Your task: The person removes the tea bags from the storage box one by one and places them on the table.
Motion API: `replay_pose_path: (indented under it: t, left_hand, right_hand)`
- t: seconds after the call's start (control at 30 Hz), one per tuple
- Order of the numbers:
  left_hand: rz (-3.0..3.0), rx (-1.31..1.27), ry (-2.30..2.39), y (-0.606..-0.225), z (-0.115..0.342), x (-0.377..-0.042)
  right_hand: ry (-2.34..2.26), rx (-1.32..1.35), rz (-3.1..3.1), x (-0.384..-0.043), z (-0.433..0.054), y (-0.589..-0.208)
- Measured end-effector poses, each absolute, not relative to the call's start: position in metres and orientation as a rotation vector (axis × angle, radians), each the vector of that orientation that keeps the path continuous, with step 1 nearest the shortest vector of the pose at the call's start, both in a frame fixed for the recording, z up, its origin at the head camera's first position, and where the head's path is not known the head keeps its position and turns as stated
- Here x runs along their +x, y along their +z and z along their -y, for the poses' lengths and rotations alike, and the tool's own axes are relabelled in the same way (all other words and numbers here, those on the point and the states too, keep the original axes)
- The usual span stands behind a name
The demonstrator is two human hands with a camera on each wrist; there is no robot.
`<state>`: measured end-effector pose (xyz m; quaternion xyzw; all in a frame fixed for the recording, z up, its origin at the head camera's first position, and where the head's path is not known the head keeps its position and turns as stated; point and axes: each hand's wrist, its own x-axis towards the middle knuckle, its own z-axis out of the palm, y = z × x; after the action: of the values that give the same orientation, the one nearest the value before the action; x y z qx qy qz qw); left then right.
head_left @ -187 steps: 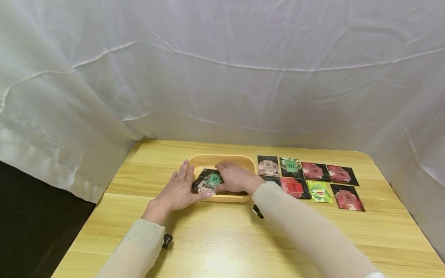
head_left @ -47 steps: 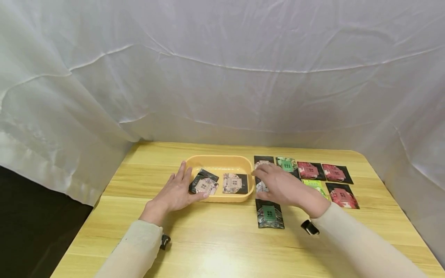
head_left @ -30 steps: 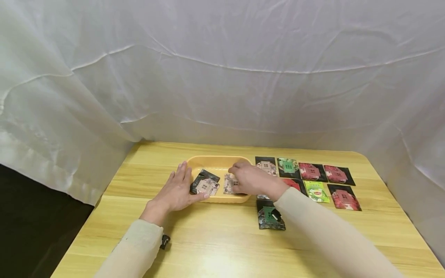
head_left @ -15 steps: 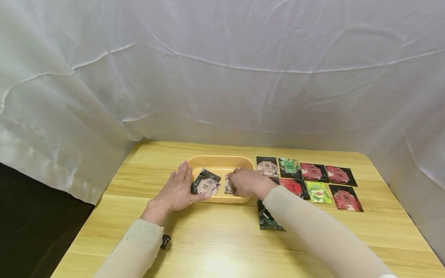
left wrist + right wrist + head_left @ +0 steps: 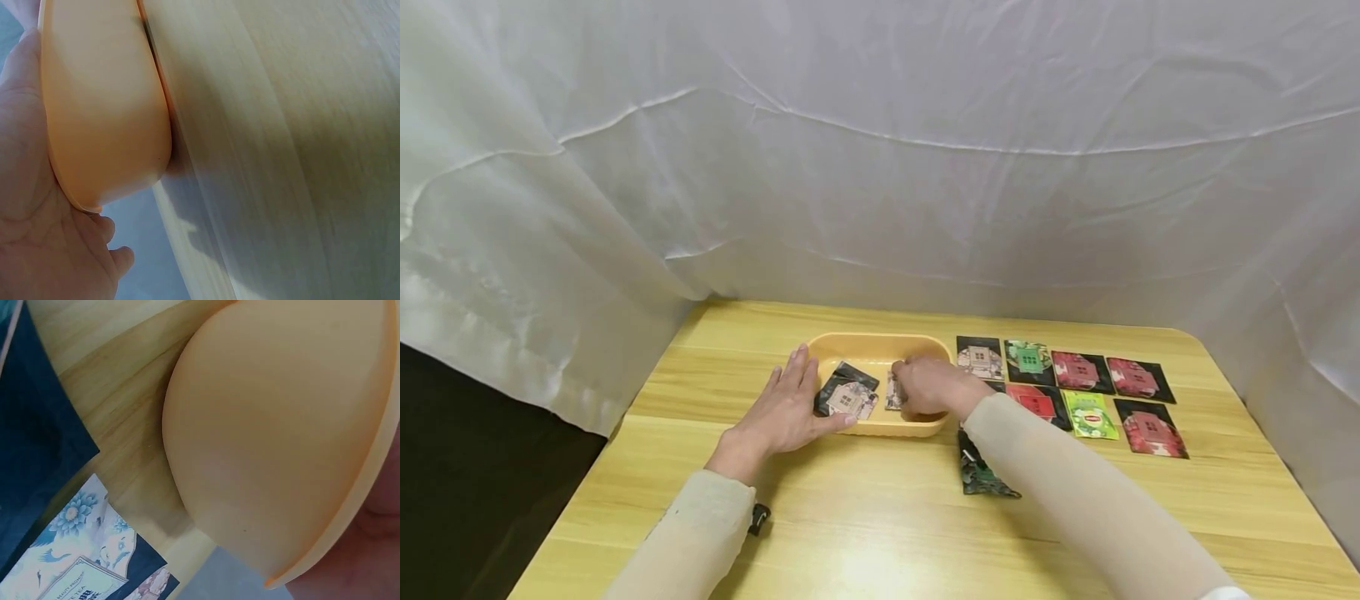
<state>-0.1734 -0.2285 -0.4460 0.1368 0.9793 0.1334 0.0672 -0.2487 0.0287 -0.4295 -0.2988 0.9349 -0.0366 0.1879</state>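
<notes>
A yellow-orange plastic tray (image 5: pixel 880 430) stands on the wooden table. My left hand (image 5: pixel 775 417) rests at its left end, fingers straight, thumb over the front rim; the left wrist view has this palm (image 5: pixel 44 244) against the tray's outer wall (image 5: pixel 106 112). Inside the tray's right half, my right hand (image 5: pixel 934 387) curls its fingers over a beige-labelled tea sachet (image 5: pixel 892 395) and pinches it; most of the sachet is hidden. Another beige-labelled sachet (image 5: pixel 853 402) lies overlapping a black one (image 5: pixel 859 375) in the left half.
Several tea sachets lie in rows right of the tray, among them a green-labelled one (image 5: pixel 1028 359), a yellow-green one (image 5: pixel 1090 415) and a dark-red one (image 5: pixel 1150 428). Nearer me, another black sachet (image 5: pixel 987 481) is partly under my right forearm. White curtains (image 5: pixel 880 208) surround the table.
A green-labelled sachet went from the tray to the table's near right. My right hand then came back left into the tray, onto the beige-labelled sachet. My left hand stayed at the rim.
</notes>
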Motion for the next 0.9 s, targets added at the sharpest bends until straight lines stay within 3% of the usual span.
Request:
replay_pose_path:
  t: [0.9]
  left_hand:
    - [-2.951, 0.38, 0.434, -0.4489, 0.2285, -0.175]
  right_hand:
    - [-0.175, -0.859, -2.666, -0.2537, -0.0287, -0.4316]
